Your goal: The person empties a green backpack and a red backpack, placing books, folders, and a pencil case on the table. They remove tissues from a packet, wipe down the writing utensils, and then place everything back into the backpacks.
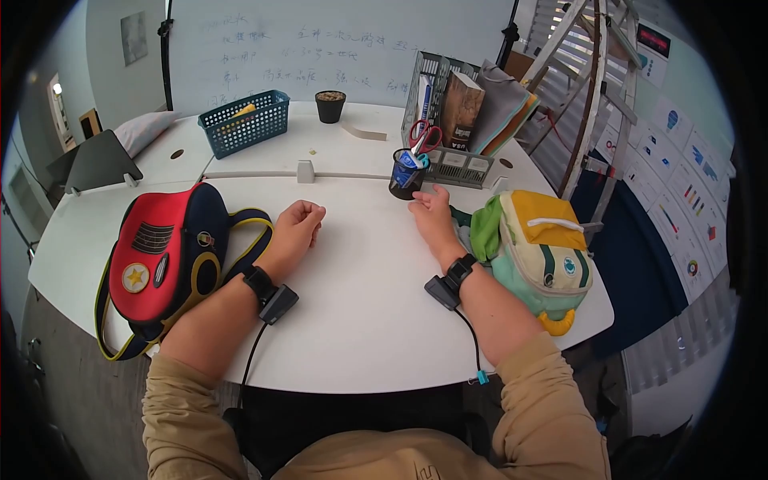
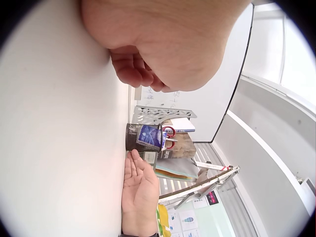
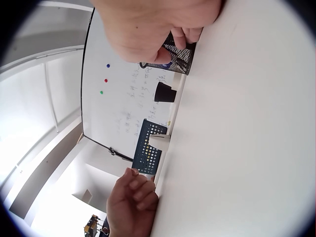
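My left hand [image 1: 294,234] rests on its side on the white table, right of the red and navy backpack [image 1: 156,260], its fingers loosely curled around nothing. My right hand [image 1: 434,218] lies palm inward, fingers slightly bent and holding nothing, just below the black mesh pen cup [image 1: 405,182] with red-handled scissors [image 1: 426,136]. Right of that wrist sits the cream, yellow and green backpack [image 1: 544,248]. In the left wrist view the right hand [image 2: 139,190] shows a relaxed palm beside the cup [image 2: 143,137]. The right wrist view shows the left hand [image 3: 131,202] with bent fingers.
Behind are a teal perforated basket [image 1: 244,124] with something yellow, a black pot [image 1: 330,106], and a grey file rack [image 1: 456,170] holding books and folders. A low white divider [image 1: 352,175] crosses the table. A laptop [image 1: 102,165] stands far left, a ladder [image 1: 596,104] at right.
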